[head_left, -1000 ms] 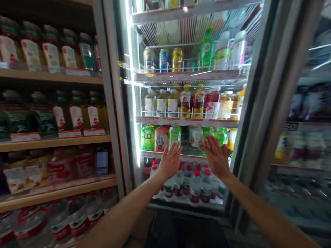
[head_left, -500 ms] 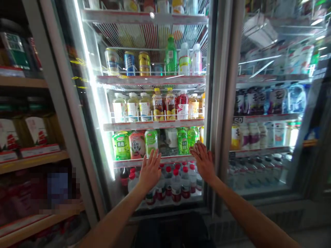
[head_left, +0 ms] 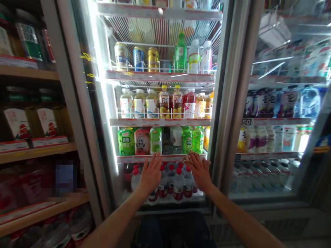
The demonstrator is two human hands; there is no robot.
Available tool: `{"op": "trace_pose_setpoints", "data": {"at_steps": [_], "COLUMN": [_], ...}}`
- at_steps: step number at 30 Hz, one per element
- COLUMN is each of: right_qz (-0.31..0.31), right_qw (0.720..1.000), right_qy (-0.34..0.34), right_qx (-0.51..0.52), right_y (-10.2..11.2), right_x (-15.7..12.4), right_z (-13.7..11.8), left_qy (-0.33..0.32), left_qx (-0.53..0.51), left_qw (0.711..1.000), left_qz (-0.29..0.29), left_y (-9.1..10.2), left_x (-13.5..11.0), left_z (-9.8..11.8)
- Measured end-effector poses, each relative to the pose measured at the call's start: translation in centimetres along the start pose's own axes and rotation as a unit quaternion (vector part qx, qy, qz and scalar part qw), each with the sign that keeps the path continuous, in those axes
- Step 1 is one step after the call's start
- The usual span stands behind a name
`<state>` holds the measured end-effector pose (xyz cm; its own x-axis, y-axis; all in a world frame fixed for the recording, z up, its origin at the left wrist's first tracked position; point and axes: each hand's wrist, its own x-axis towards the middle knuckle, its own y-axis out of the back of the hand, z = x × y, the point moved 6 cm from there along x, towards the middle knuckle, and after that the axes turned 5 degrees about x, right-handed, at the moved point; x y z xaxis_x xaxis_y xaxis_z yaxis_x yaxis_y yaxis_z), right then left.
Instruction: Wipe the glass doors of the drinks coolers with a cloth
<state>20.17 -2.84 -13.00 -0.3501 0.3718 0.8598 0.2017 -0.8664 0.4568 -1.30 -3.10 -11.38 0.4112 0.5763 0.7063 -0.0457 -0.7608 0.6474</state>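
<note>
Both my hands reach toward a lit drinks cooler, at about the height of its lower shelf edge (head_left: 170,158). My left hand (head_left: 151,175) is flat with fingers stretched out, palm forward; it holds nothing that I can see. My right hand (head_left: 198,170) lies over a small crumpled pale cloth (head_left: 188,157), its fingers pressing it; most of the cloth is hidden. Just above the hands stand green bottles (head_left: 187,139) and a green-and-white bottle (head_left: 155,140). Red-capped bottles (head_left: 178,182) stand behind and below them. Whether either palm touches the door glass, I cannot tell.
A metal door frame (head_left: 235,103) runs up on the right, with a second cooler of bottles (head_left: 288,100) beyond it. On the left, wooden shelves (head_left: 38,151) carry large bottles (head_left: 48,115). Cans (head_left: 153,59) and more bottles fill the higher cooler shelves.
The view has shifted, so the shelves sit further right. Against the shelves, both hands are lower, and my right hand with the cloth has moved left, closer to my left hand.
</note>
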Motion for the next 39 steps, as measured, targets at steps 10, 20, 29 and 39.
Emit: {"op": "trace_pose_setpoints", "data": {"at_steps": [10,20,29,39], "right_qz": [-0.01,-0.03,-0.033,-0.011], "right_qw": [0.995,0.994,0.99,0.969], "right_qy": [0.098,0.087,0.124,0.234], "right_qx": [0.035,0.058,0.061,0.076], "right_y": [-0.9,-1.5,-2.0,-2.0], "right_x": [3.2,6.4,8.7,10.5], "right_z": [-4.5,-7.8,-10.9,-14.3], "left_qy": [0.076,0.089,0.097,0.142], "left_qx": [0.011,0.021,0.02,0.017], "left_qw": [0.997,0.994,0.993,0.983], "left_qz": [-0.031,-0.058,-0.057,-0.112], "left_y": [0.0,-0.6,-1.1,-0.8], "left_x": [-2.5,-4.5,-6.4,-7.9], "left_z": [-3.1,-4.6,-6.9,-9.3]}}
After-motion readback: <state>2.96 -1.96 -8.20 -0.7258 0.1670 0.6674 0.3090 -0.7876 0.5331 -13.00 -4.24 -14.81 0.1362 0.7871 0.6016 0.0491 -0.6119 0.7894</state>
